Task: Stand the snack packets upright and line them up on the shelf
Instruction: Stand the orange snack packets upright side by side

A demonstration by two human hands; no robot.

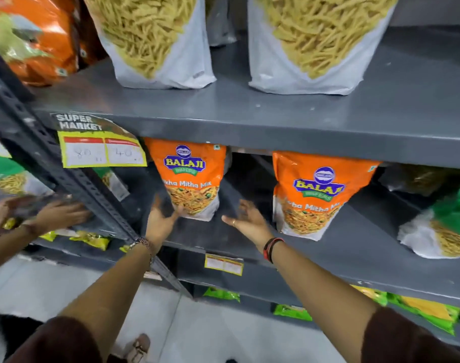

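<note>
Both forearms stretch out from dark sleeves toward the grey middle shelf (341, 244). On it, two orange Balaji packets stand upright and well apart: the left packet (192, 176) further back, the right packet (311, 195) nearer the front edge. Left hand (159, 221), fingers spread and loose, fingertips just at the left packet's lower corner, gripping nothing. Right hand (246, 218), palm up, fingers relaxed and empty, sits in the gap between the two packets. Up top, two white namkeen bags (161, 40) stand. Yellow price tag (100, 150) hangs off the upper shelf lip.
</note>
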